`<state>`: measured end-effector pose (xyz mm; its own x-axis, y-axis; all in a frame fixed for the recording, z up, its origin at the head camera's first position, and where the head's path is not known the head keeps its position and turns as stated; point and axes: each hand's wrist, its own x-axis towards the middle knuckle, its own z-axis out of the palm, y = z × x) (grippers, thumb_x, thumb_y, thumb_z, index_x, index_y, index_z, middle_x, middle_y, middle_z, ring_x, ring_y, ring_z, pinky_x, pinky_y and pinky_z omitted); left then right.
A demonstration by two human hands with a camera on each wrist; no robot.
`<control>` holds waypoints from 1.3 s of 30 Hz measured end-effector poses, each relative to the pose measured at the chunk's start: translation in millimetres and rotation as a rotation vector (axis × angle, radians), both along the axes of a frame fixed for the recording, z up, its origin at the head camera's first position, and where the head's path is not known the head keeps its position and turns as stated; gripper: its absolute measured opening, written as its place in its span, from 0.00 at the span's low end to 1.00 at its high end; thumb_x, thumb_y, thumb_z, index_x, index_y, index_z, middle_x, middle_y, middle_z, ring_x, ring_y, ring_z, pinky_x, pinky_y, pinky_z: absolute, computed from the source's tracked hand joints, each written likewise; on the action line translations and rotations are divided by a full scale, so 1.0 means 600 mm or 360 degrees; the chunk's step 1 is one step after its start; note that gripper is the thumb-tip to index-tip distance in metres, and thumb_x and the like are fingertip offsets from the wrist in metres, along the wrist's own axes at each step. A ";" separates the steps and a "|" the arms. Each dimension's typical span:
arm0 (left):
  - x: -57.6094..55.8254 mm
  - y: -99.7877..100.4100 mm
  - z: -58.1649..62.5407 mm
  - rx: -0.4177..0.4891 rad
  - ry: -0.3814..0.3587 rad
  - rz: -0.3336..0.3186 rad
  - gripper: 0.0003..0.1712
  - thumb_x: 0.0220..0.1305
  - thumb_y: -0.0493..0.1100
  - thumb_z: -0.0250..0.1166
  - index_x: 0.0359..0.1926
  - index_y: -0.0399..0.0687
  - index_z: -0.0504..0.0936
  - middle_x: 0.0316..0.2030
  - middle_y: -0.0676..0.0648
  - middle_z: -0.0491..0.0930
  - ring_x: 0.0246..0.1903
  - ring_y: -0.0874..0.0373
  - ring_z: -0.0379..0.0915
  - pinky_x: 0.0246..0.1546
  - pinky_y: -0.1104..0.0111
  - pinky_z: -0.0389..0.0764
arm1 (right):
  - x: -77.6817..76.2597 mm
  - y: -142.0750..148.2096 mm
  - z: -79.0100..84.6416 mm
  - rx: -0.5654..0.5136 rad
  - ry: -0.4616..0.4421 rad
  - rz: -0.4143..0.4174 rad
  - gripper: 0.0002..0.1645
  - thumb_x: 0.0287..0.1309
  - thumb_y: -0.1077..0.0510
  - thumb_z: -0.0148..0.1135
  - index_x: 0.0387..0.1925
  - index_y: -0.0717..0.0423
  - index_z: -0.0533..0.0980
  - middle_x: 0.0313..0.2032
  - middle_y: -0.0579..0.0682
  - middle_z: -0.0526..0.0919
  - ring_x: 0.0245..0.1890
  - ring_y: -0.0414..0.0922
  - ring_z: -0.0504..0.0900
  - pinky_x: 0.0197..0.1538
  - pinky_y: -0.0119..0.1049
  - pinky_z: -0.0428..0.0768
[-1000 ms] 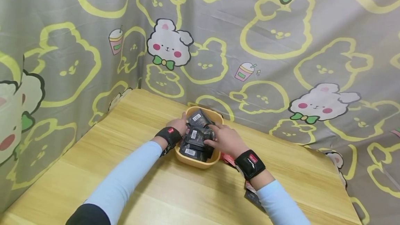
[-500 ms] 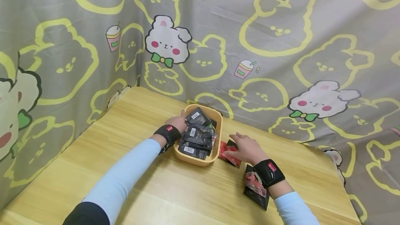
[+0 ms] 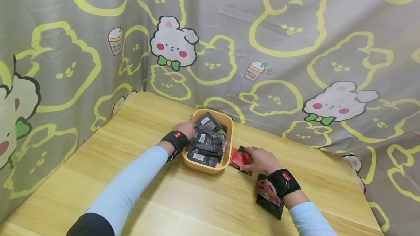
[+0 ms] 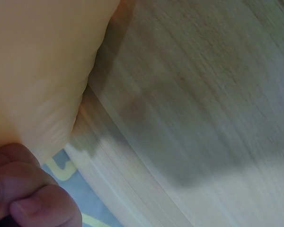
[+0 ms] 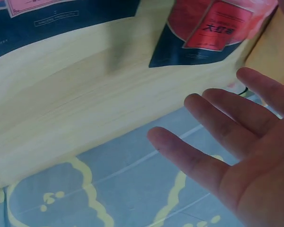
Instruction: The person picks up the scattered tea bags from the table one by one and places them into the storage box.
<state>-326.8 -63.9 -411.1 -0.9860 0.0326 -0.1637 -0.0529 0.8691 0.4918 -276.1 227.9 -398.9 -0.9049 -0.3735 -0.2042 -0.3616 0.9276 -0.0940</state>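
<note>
A yellow plastic bin (image 3: 205,170) near the back of the table holds several black sachets (image 3: 208,142) with white barcode labels. My left hand (image 3: 184,128) grips the bin's left side; in the left wrist view its curled fingers (image 4: 38,198) lie against the outer wall. Right of the bin, my right hand (image 3: 262,160) reaches over a red and black sachet (image 3: 238,158), fingers spread and slightly bent, thumb near the sachet's front edge. In the right wrist view the fingers (image 5: 217,118) are stretched out beside that sachet, apart from it.
More red and black sachets (image 3: 269,196) lie overlapped on the wooden table (image 3: 197,207) below my right wrist. A grey curtain (image 3: 226,17) with cartoon prints hangs along the table's back and left edges.
My right hand has left the bin, moved right and come down over the red and black sachet, its fingers bending a little. The left hand has stayed at the bin's side.
</note>
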 end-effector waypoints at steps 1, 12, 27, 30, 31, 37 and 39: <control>0.000 0.000 0.000 -0.0010 0.0004 -0.0013 0.35 0.70 0.45 0.46 0.72 0.38 0.46 0.34 0.36 0.80 0.32 0.46 0.77 0.34 0.61 0.74 | -0.002 0.001 -0.003 0.0008 -0.0017 -0.0011 0.50 0.41 0.34 0.69 0.62 0.59 0.69 0.58 0.65 0.73 0.54 0.61 0.76 0.51 0.55 0.74; 0.000 0.000 0.000 -0.0042 0.0015 -0.0033 0.35 0.71 0.46 0.46 0.73 0.40 0.45 0.35 0.37 0.80 0.32 0.46 0.76 0.33 0.62 0.74 | -0.010 -0.002 -0.025 0.0066 -0.0190 -0.0029 0.43 0.47 0.43 0.69 0.62 0.59 0.68 0.44 0.55 0.81 0.44 0.50 0.79 0.49 0.46 0.75; 0.001 0.000 0.000 -0.0082 -0.0001 -0.0038 0.37 0.69 0.44 0.48 0.73 0.40 0.43 0.29 0.40 0.79 0.27 0.49 0.74 0.28 0.65 0.71 | -0.010 -0.004 -0.025 -0.0045 -0.0228 -0.0009 0.26 0.52 0.65 0.57 0.56 0.62 0.71 0.27 0.51 0.75 0.26 0.45 0.69 0.33 0.38 0.65; 0.005 0.000 0.001 -0.0023 -0.0043 0.0000 0.37 0.71 0.46 0.47 0.73 0.41 0.42 0.26 0.41 0.77 0.25 0.50 0.73 0.26 0.67 0.69 | -0.010 -0.005 -0.031 0.0005 -0.0148 0.0003 0.18 0.54 0.68 0.54 0.49 0.61 0.72 0.26 0.51 0.75 0.24 0.44 0.70 0.31 0.38 0.67; 0.005 0.000 0.001 -0.0005 -0.0053 0.0008 0.37 0.71 0.47 0.46 0.73 0.42 0.42 0.26 0.41 0.76 0.25 0.50 0.73 0.26 0.67 0.68 | -0.009 -0.005 -0.033 0.0029 -0.0108 0.0019 0.16 0.55 0.68 0.54 0.47 0.61 0.73 0.26 0.51 0.77 0.25 0.44 0.72 0.31 0.38 0.69; -0.003 0.001 -0.009 -0.0036 -0.0042 0.0000 0.37 0.71 0.47 0.46 0.73 0.42 0.42 0.23 0.42 0.75 0.23 0.51 0.72 0.24 0.68 0.66 | -0.002 -0.001 -0.029 0.0129 0.0222 0.0090 0.12 0.53 0.71 0.56 0.41 0.62 0.75 0.28 0.57 0.81 0.29 0.53 0.81 0.32 0.46 0.78; -0.006 0.001 -0.012 -0.0063 -0.0012 -0.0015 0.37 0.70 0.46 0.47 0.73 0.41 0.42 0.24 0.42 0.75 0.24 0.51 0.72 0.24 0.67 0.66 | -0.001 -0.001 -0.023 0.0154 0.0317 0.0086 0.12 0.54 0.71 0.56 0.42 0.63 0.75 0.27 0.58 0.82 0.29 0.54 0.81 0.31 0.47 0.78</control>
